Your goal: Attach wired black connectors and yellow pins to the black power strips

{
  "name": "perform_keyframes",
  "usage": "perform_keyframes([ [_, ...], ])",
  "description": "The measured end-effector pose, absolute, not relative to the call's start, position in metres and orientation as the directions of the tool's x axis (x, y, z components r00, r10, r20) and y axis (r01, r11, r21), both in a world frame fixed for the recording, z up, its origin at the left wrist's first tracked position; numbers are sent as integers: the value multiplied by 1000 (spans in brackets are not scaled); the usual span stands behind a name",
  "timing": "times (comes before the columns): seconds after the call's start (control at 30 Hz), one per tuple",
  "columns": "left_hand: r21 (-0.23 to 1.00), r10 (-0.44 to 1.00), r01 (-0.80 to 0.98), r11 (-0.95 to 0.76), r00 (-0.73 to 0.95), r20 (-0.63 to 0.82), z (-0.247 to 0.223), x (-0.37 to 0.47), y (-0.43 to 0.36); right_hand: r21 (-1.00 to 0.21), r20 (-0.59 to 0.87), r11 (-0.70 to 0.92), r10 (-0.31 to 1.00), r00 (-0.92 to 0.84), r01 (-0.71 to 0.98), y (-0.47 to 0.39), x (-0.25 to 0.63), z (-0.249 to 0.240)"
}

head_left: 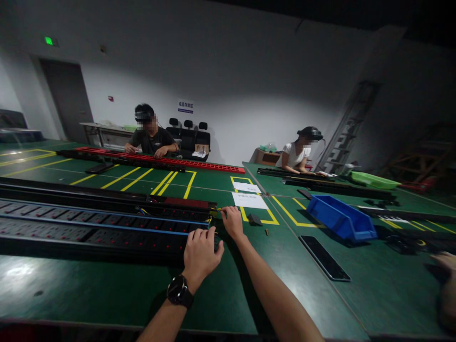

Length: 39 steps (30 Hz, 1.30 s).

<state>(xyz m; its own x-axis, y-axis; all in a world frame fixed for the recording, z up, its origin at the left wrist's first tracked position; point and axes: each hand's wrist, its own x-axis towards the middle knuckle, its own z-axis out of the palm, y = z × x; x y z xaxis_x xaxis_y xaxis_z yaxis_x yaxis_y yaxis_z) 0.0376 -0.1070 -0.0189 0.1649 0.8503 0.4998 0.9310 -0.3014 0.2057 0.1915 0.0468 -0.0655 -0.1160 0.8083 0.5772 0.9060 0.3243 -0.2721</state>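
Observation:
Long black strips (135,237) with red dots and blue edges lie side by side on the green table (117,289). Over the right end of the nearest strip rests my left hand (202,252), a black watch on its wrist, fingers bent over the strip with the tips partly hidden. My right hand (233,221) is just beyond the strips' right ends, its thumb and forefinger closed by yellow wires (214,209); what it pinches is too small to make out. A small black block (255,219) and a brass-coloured piece (267,232) lie to its right.
White papers (250,200) lie beyond my hands. To the right are a blue bin (342,218), a phone (325,257) and a green tray (375,180). Two people sit across the table, one behind a red strip (160,160). Another person's hand shows at the right edge.

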Motion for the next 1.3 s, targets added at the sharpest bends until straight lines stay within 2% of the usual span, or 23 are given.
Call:
perform_keyframes([
  [0.33,200,843,931,-304,165,513,-21,37,-106,-264,590,304,802,-96,915,46,193,-67],
  [0.57,209,846,928,-307,166,507,-20,37,-106,-200,614,342,774,-154,918,44,192,-65],
  [0.9,215,849,927,-307,164,503,-21,37,-106,-250,625,368,768,-141,896,47,198,-67],
  [1.13,214,851,930,-299,159,500,-23,37,-105,-209,598,401,774,-208,892,47,197,-72],
  [1.3,221,855,928,-301,160,493,-21,37,-106,-280,597,376,789,-147,883,51,199,-74],
])
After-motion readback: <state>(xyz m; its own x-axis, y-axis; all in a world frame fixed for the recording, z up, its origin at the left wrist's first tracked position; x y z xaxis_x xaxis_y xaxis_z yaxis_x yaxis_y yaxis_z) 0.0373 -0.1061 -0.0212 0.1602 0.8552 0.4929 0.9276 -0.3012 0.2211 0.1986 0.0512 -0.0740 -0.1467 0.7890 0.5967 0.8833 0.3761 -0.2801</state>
